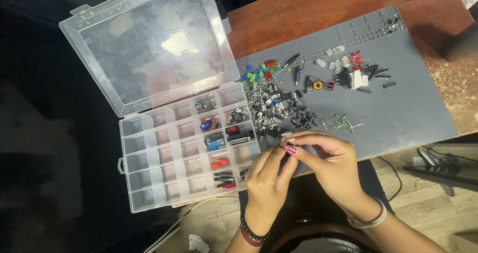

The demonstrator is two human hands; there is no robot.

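My left hand [266,176] and my right hand [331,163] meet at the near edge of a grey work mat [408,103]. Their fingertips pinch one small dark electronic part [294,145] between them; it is too small to tell its kind. Just beyond the fingers lies a heap of black transistors and other small parts [279,111] on the mat. To the left stands a clear plastic compartment box [149,156] with its lid [144,44] swung open.
Some box compartments hold parts, among them red and black plugs [221,176] and a blue component [215,142]. On the mat lie green and blue parts [259,74], red LEDs [356,59], green LEDs [341,122] and black chips [381,76]. Cables lie on the floor at right [438,166].
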